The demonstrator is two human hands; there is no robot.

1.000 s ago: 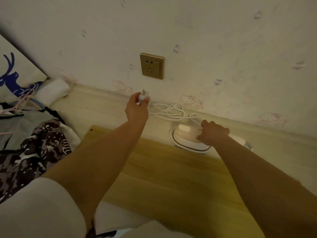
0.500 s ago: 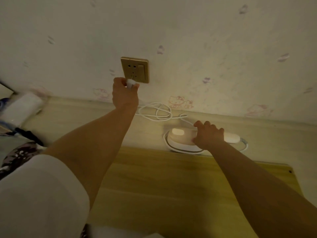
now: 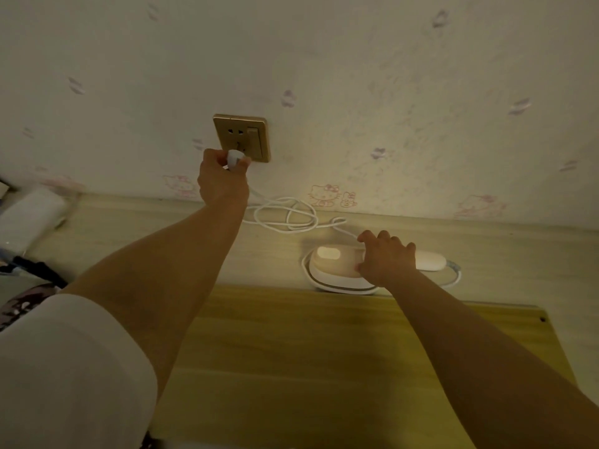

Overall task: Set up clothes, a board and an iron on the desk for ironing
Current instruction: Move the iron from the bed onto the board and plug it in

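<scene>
Head view: a white plug [image 3: 234,157] is pinched at the gold socket [image 3: 241,137] by the left hand [image 3: 223,179]; the iron [image 3: 340,265] on the tabletop [image 3: 259,254] is gripped by the right hand [image 3: 387,259].

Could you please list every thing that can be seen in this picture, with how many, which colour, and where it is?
iron: 1, white and pale pink, on the desk by the wall, behind the board
cord: 1, white, looped on the desk between iron and plug
plug: 1, white, at the lower edge of the socket
socket: 1, gold, on the wall above the desk
board: 1, yellow wood, lying flat on the desk, near side
desk: 1, pale wood, against the wall
clothes: patterned dark and light, far left edge, count unclear
white bundle: 1, far left on the desk, unclear what
sleeve: 1, white, lower left
left hand: 1, pinches the plug
right hand: 1, rests on the iron
</scene>
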